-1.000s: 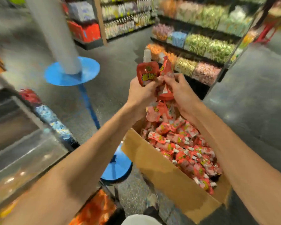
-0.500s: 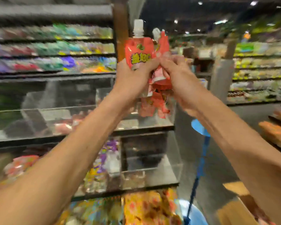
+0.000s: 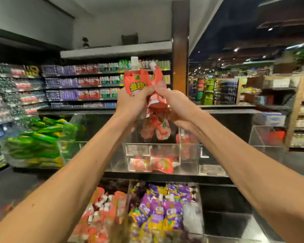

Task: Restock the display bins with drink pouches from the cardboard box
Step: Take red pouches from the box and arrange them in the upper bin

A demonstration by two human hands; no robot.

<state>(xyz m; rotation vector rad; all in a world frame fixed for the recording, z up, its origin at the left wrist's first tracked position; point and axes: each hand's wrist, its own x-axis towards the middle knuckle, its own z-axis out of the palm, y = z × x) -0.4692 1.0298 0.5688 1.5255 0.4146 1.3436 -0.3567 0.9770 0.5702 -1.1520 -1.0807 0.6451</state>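
Over on the left a heap of green packets [image 3: 39,137] is piled up, no part of this job. Moving right, the left hand [image 3: 130,106] is curled round a bunch of red drink pouches [image 3: 136,81], thumb across the front one. The right hand [image 3: 177,106] pinches the same bunch from the other side, so the two grip it together, up high. The pouches stand upright, white spouts [image 3: 134,63] on top, with more dangling beneath the hands. What matters is what lies under them: the clear display bin [image 3: 189,146] sits straight below the bunch and a touch farther off, with only some loose pouches [image 3: 158,164] on its floor. I'd say the drop is simply downward, both hands about equally near, the bunch's long axis vertical. The cardboard box is out of sight. Nearer and lower, purple packets [image 3: 158,211] fill another bin.
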